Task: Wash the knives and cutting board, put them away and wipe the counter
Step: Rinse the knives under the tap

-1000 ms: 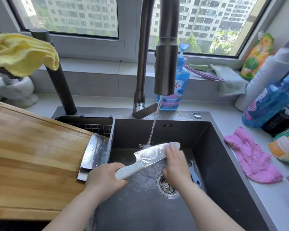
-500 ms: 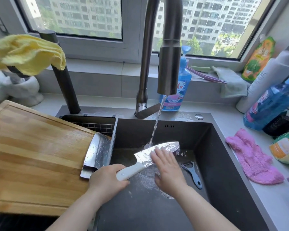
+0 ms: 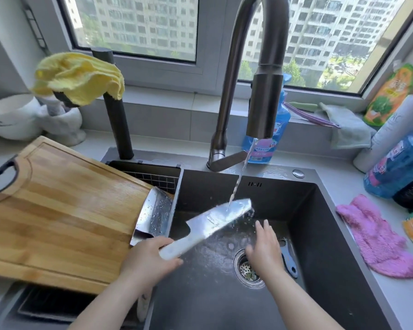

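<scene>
The left hand (image 3: 148,260) gripped the white handle of the knife (image 3: 215,220), whose blade slanted up over the sink (image 3: 332,234). The right hand (image 3: 264,248) hovered with its fingers spread, clear of the blade, above the drain (image 3: 248,271). A peeler (image 3: 289,258) lay on the sink floor just beside it. The wet cleaver (image 3: 154,214) lay at the right edge of the cutting board (image 3: 57,210), which overhung the sink's left side. Water from the faucet (image 3: 262,103) struck the blade.

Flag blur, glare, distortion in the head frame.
Head view: wide-angle bowing bends the window frame; daylight glares white on the wet knife blade under the stream; the right hand is motion-smeared; the left hand gripping the handle is sharp.
</scene>
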A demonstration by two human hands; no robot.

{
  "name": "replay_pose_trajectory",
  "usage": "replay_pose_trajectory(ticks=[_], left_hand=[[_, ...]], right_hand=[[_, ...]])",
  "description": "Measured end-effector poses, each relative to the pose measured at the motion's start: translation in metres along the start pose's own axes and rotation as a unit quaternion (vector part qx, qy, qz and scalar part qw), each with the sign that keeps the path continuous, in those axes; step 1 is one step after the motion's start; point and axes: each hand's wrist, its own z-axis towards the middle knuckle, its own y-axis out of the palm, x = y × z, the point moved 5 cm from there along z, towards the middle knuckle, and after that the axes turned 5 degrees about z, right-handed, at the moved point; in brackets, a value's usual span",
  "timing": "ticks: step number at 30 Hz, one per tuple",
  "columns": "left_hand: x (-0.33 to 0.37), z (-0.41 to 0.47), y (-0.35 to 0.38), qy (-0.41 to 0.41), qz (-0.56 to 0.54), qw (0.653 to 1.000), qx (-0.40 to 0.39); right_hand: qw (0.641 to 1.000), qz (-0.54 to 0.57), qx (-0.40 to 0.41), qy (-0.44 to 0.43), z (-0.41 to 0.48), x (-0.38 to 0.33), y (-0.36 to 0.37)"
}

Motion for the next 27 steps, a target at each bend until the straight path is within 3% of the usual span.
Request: replay_pose_trajectory(ticks=[7, 11, 14, 20, 27], left_hand=[[-0.033, -0.023, -0.041, -0.071, -0.077, 0.989, 0.104], [-0.057, -0.035, -0.043, -0.144, -0.076, 0.977, 0.141], [-0.069, -0.038, -0.041, -0.171, -0.050, 0.974, 0.139], [-0.075, -0.033, -0.032, -0.178, -0.007, 0.980, 0.094], [-0.066, -0.023, -0.013, -0.161, -0.004, 0.985, 0.054]], right_hand=[[0.986, 0.121, -0.103, -0.045, -0.012, -0.067, 0.024], [0.941, 0.243, -0.217, -0.090, -0.041, -0.120, 0.046], [0.922, 0.238, -0.277, -0.126, -0.059, -0.141, 0.065], [0.934, 0.198, -0.266, -0.135, -0.064, -0.143, 0.076], [0.920, 0.210, -0.304, -0.134, -0.065, -0.139, 0.076]])
